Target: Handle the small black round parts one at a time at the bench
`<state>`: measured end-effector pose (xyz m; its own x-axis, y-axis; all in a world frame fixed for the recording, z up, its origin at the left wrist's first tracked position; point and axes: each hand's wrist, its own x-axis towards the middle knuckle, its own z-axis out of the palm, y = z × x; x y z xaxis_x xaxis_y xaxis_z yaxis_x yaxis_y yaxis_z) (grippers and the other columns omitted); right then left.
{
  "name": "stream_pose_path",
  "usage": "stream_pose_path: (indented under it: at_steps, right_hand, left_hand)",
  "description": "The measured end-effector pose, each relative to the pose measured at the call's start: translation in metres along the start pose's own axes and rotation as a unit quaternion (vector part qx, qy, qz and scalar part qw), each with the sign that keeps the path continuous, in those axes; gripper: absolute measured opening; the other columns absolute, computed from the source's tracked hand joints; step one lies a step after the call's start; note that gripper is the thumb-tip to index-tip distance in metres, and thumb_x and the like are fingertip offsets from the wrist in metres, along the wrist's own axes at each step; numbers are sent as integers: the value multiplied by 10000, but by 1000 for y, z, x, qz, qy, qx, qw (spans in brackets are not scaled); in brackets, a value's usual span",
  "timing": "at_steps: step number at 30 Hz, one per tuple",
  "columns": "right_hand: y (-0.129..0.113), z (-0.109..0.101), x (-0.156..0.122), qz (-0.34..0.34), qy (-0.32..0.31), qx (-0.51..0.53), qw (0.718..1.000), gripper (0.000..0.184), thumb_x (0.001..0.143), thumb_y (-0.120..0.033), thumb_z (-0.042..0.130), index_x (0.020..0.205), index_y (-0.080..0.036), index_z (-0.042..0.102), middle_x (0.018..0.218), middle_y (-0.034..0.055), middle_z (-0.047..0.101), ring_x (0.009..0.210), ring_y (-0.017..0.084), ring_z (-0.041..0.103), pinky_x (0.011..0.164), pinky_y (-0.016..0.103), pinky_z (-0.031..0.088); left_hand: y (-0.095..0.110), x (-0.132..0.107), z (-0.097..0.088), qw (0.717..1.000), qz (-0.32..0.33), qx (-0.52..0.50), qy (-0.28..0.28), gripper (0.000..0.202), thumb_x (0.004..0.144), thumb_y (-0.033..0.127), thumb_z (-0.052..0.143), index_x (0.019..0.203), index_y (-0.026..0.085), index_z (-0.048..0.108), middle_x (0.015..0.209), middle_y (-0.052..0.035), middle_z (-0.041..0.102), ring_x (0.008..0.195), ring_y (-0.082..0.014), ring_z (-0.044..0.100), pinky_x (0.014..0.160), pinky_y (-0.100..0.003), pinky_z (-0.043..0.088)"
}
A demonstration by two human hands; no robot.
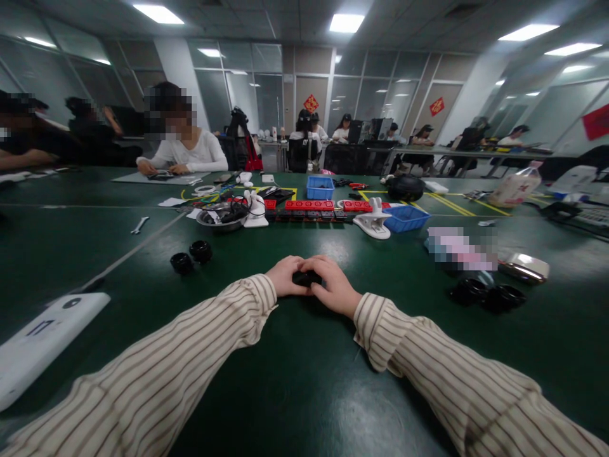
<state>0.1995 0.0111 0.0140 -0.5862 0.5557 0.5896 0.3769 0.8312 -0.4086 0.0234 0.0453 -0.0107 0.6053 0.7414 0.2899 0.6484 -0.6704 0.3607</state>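
Observation:
Both of my hands meet at the middle of the green table (295,368), closed around a small dark rounded object (307,277). My left hand (284,275) grips it from the left, and my right hand (333,284) curls over its right side with the thumb along the near edge. Fingers cover much of the object, so its kind cannot be made out. To the left stand two black round cup-like parts (200,252). A similar black pair (505,297) lies to the right, beside a shiny metallic item (526,268).
Ahead are a metal bowl (223,219) of dark parts, red power strips (309,205), a white clip base (374,222) and blue bins (408,218). A wrench (139,225) and a white device (52,343) lie left. Across the table a person (190,149) works.

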Motion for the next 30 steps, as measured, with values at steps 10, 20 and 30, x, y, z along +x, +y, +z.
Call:
stream_pose_path:
  at_steps: [10,20,30]
  right_hand:
    - [8,6,-1,116,39,-89,988,242,783,-370,583,866,-147,539,850,68,522,816,209,458,736,346,381]
    - [3,1,1,50,12,-52,997,235,749,-122,514,962,-162,603,944,57,568,896,198,474,825,354,384]
    - [0,2,-1,27,5,-35,999,339,782,-203,514,1117,-153,496,1102,82,539,1026,212,457,923,387,355]
  left_hand:
    - [13,-2,-1,997,-46,53,39,453,611,519,692,863,166,563,867,-52,544,854,-258,515,818,-411,406]
    - [8,-2,-3,999,-6,12,29,352,637,357,700,916,169,596,892,-39,558,886,-225,519,825,-340,429]
    - [4,-2,0,1000,-2,4,6,480,625,416,703,1000,157,554,968,-70,571,921,-261,528,848,-384,429]
